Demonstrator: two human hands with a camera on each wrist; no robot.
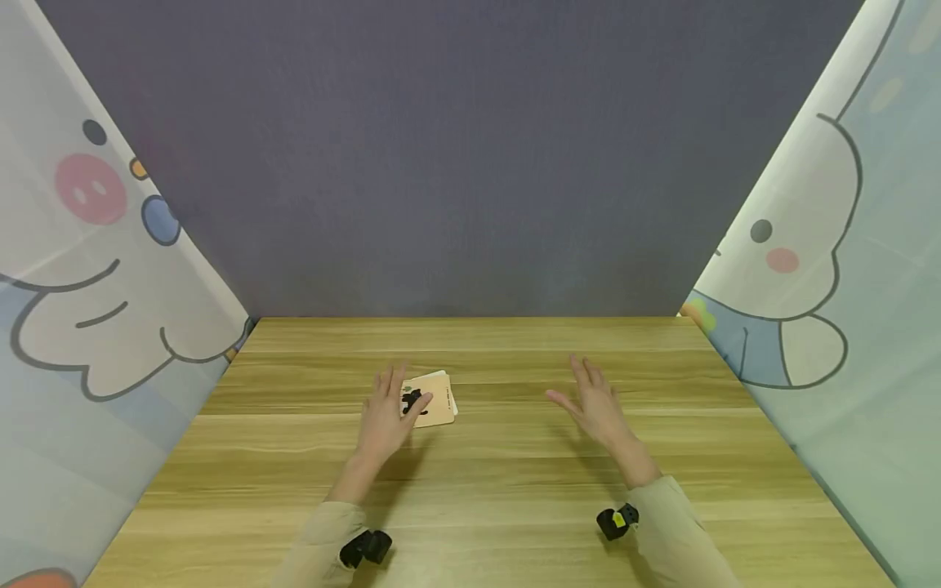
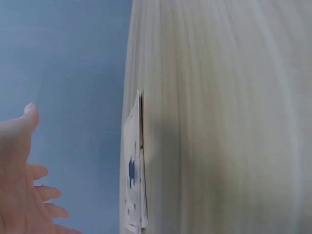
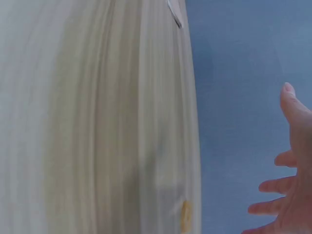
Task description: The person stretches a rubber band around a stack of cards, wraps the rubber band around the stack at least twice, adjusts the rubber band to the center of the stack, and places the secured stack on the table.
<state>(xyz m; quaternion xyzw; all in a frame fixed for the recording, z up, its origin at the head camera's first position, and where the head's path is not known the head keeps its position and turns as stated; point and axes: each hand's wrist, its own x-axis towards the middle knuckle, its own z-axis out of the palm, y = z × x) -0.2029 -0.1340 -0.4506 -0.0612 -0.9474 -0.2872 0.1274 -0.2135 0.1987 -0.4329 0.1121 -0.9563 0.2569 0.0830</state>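
A small stack of cards (image 1: 439,402) lies on the wooden table, the top one peach with a black animal figure and a paler one showing beneath its edge. In the head view my left hand (image 1: 384,418) overlaps the stack's left side, thumb and fingers spread. The left wrist view shows that hand (image 2: 22,180) raised above the table, apart from the cards (image 2: 132,170), with nothing in it. My right hand (image 1: 599,408) hovers over the table to the right, fingers extended and thumb out. It is bare of any object in the right wrist view too.
The wooden tabletop (image 1: 500,490) runs back to a dark grey panel (image 1: 470,163). Cartoon-printed curtains hang at the left (image 1: 110,327) and the right (image 1: 845,425). Each sleeve carries a black wrist camera, one left (image 1: 365,548) and one right (image 1: 616,521).
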